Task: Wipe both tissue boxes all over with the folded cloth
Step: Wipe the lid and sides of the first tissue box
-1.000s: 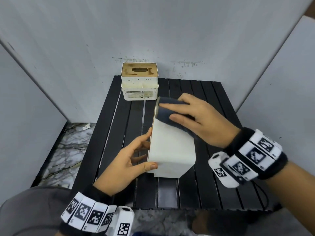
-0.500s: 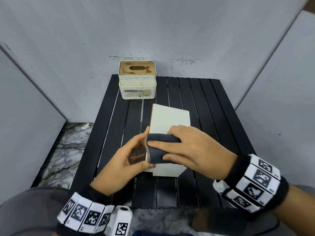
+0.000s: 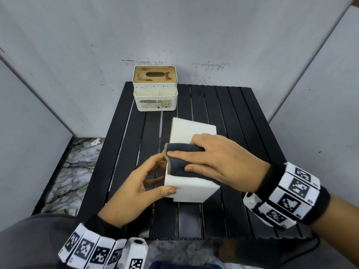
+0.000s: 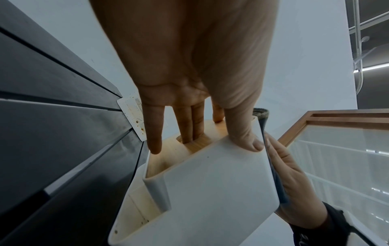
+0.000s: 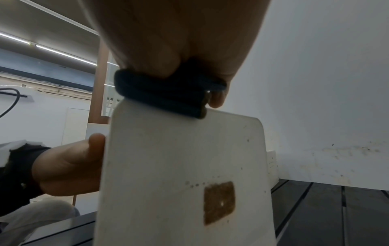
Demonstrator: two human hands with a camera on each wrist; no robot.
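With flat fingers, the right hand has drawn the cloth toward 6 o'clock along the box, leaving other faces unwiped.

Black slatted table: speckled tissue box standing at far left edge; plain white tissue box sitting on its side mid-table.

Near tissue box lies on the table, the far tissue box behind it.
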